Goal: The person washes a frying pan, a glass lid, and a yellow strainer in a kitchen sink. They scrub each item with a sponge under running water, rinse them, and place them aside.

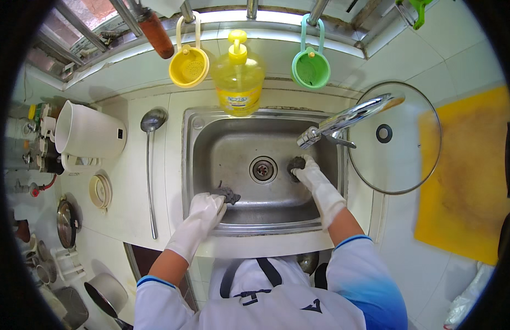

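Both my hands wear pale rubber gloves and reach into a stainless steel sink [238, 140]. My left hand [207, 208], over the near left part of the basin, grips a crumpled grey cloth [228, 194]. On the right side of the basin, my right hand [307, 167] holds a dark scouring pad [295, 168], its fingers partly around it. The round drain [263, 169] lies between the two hands. A chrome faucet [350, 117] arches in from the right above my right hand, its spout apart from the glove. No running water shows.
A yellow dish soap pump bottle [239, 78] stands behind the sink. Yellow [189, 67] and green [311, 68] strainer cups hang at the window bars. To the left are a steel ladle [151, 165] and white pitcher [89, 130]; to the right, a glass lid [397, 161] and yellow board [461, 173].
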Motion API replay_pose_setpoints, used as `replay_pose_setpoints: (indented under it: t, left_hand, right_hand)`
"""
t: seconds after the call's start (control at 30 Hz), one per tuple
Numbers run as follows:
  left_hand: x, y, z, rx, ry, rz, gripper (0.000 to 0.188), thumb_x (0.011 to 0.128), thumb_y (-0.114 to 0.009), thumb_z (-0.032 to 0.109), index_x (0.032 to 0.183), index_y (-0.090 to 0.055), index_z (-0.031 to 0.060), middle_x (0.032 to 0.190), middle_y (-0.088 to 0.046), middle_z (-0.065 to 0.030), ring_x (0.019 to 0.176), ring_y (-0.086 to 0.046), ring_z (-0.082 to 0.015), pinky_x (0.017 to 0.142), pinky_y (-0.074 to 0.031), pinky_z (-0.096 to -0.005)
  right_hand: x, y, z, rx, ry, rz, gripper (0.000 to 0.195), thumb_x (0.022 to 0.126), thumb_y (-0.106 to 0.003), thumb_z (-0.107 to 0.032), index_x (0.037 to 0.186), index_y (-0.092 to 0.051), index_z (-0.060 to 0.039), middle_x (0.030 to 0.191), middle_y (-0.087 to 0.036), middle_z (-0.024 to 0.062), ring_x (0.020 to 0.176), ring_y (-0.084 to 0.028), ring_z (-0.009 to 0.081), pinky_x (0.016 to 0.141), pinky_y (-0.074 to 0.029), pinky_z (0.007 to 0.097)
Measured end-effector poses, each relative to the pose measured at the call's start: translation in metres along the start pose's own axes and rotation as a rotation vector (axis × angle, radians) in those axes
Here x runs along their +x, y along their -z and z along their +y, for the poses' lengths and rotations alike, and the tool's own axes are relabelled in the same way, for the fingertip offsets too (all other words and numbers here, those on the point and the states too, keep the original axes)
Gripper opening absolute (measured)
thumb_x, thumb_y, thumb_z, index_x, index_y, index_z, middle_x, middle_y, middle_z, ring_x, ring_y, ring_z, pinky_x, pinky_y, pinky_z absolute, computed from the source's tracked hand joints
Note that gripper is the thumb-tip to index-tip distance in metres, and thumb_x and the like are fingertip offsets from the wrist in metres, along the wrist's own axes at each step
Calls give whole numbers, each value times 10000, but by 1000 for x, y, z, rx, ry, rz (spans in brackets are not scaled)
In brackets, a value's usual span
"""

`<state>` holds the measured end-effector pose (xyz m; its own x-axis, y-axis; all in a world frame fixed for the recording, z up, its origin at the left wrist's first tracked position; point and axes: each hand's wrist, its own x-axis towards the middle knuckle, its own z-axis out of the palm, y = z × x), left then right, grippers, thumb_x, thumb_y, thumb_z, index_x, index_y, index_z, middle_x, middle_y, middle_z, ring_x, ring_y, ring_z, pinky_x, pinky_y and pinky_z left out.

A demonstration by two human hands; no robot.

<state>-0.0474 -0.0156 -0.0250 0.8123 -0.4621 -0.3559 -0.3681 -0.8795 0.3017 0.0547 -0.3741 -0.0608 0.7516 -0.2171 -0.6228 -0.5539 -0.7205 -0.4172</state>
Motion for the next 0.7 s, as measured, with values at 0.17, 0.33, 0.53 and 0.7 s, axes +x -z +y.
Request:
replay_pose_setpoints:
  t: [0.17,0.33,0.53,0.7]
  left_hand:
    - [12,9,7,76,50,-159,284,1025,-568,302,910,-741,108,884,-782,-134,867,-743,-341,855,-566,-475]
    - [11,15,9,129,89,-276,322,1054,-515,315,961,-765,137,939,-799,-133,938,-764,-305,884,-570,-445]
    - [18,28,14,186,23,-342,276,1007,-547,266,950,-781,130,981,-807,-131,956,-780,-284,878,-579,-415]
    - [-1,15,6,142,11,-151,252,996,-559,256,923,-767,133,921,-798,-127,893,-773,-293,835,-570,-433]
  right_hand:
    - [-64,73,-34,757,335,-196,562,879,-818,-151,1393,-623,-31,1365,-693,146,1209,-672,223,1068,-516,352]
    - [-95,75,-66,1371,659,-540,533,872,-853,-95,1356,-641,-26,1334,-711,128,1182,-676,214,1083,-504,363]
    - [-44,-11,-16,293,38,153,483,888,-749,-138,1360,-670,-77,1290,-725,203,1187,-705,321,1043,-540,408]
    - [-106,45,-51,957,335,-157,455,881,-750,-62,1326,-668,-15,1187,-750,114,1092,-705,173,986,-554,321]
